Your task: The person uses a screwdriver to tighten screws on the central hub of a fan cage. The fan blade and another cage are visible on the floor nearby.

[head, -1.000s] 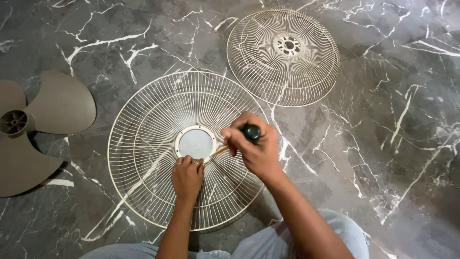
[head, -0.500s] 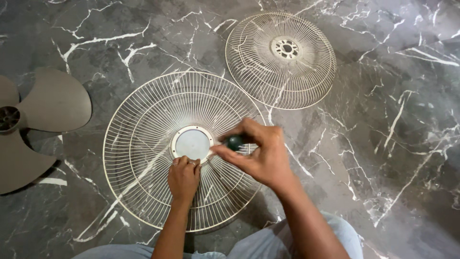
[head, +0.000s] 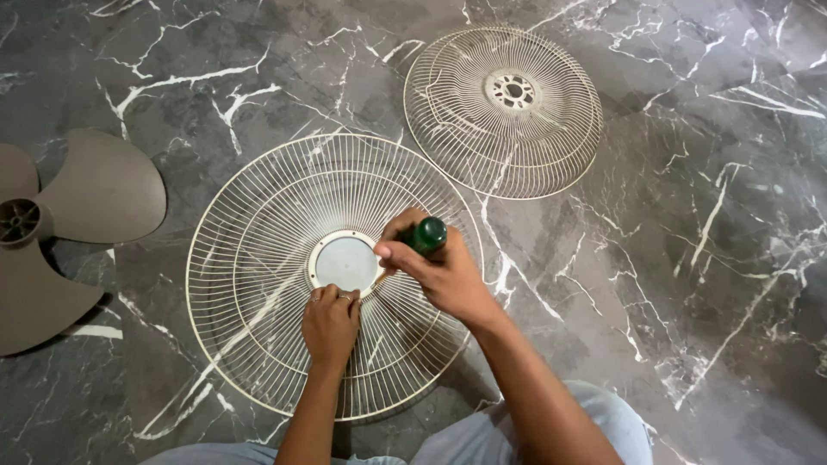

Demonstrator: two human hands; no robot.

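Note:
A cream wire fan guard point(head: 258, 224) lies flat on the floor, with a round pale centre plate point(head: 346, 263). My left hand point(head: 331, 323) presses on the guard just below that plate, fingertips at its rim. My right hand point(head: 439, 269) grips a green-handled screwdriver point(head: 425, 235), its shaft angled down to the plate's right edge.
A second, smaller cream fan guard point(head: 504, 108) lies at the upper right. A grey three-blade fan propeller point(head: 60, 232) rests at the left edge. The floor is dark marble with white veins point(head: 689, 258). My light-blue trouser knees point(head: 603, 422) show at the bottom.
My right hand has twisted on the screwdriver, the handle swinging from pointing up-right, then low, to upright again at the plate's edge. My left hand has stayed put.

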